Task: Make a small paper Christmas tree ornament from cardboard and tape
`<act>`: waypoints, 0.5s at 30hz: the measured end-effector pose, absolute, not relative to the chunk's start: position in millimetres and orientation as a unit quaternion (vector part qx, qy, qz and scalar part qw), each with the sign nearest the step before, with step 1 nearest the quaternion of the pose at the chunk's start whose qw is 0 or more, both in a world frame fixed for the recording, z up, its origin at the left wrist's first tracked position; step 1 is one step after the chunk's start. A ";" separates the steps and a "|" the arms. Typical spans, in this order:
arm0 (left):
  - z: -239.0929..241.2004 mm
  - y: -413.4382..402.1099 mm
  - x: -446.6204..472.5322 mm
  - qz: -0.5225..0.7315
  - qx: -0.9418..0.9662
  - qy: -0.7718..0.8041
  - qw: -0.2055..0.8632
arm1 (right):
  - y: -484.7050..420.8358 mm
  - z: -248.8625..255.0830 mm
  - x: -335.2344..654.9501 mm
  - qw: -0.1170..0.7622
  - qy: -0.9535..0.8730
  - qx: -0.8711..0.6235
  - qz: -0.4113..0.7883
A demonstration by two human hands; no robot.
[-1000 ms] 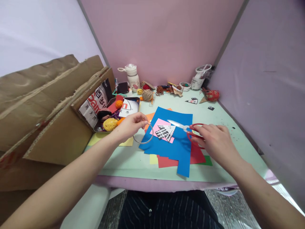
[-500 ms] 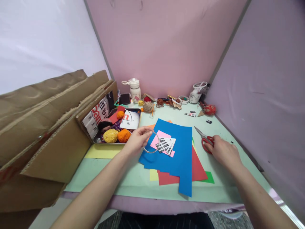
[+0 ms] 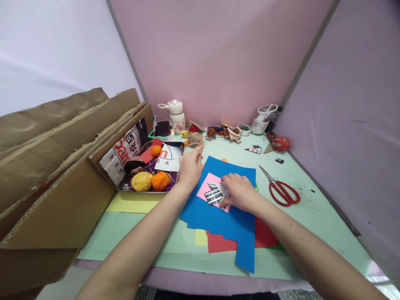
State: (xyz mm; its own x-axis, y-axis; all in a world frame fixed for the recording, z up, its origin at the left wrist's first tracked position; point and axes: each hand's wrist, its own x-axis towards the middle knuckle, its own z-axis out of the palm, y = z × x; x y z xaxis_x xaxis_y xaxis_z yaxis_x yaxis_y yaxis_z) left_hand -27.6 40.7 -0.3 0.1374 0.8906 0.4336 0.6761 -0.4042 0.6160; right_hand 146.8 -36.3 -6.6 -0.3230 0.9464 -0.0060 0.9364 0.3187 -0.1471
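My left hand is closed in a pinch on a thin ring, whose edge shows only faintly by the fingertips, above the table beside the tray. My right hand reaches over the black-and-white printed paper pieces, thumb and fingers apart at their right side, covering part of them. These pieces lie on a pink paper, which rests on a large blue sheet. Red-handled scissors lie on the table to the right, untouched by either hand.
A metal tray with yellow and orange yarn balls stands at left, against cardboard sheets. At the back are a white bottle, yarn and a white container. Red paper sticks out under the blue sheet.
My right hand has let go of the scissors and moved left to the printed paper pieces. My left hand has moved up, away from the blue sheet, with the ring.
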 end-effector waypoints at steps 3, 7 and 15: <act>-11.0 34.7 -28.1 0.284 0.793 0.533 0.073 | -34.2 -17.3 148.6 0.056 -0.799 -0.592 0.090; -16.6 10.7 -27.2 0.318 0.797 0.485 0.166 | -31.8 -21.8 154.8 0.136 -0.767 -0.601 0.180; -21.3 -4.5 -26.3 0.304 0.627 0.483 0.531 | -25.7 -10.7 160.2 0.336 -0.657 -0.550 0.392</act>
State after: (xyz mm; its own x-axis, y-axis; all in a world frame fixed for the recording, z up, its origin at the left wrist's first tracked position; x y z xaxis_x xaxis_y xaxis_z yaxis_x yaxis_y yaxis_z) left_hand -26.3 -4.5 -21.3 0.3488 0.9280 -0.1311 0.2822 0.0294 0.9589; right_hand 160.2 -25.7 -10.7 -0.1704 0.9853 0.0102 0.4584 0.0884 -0.8843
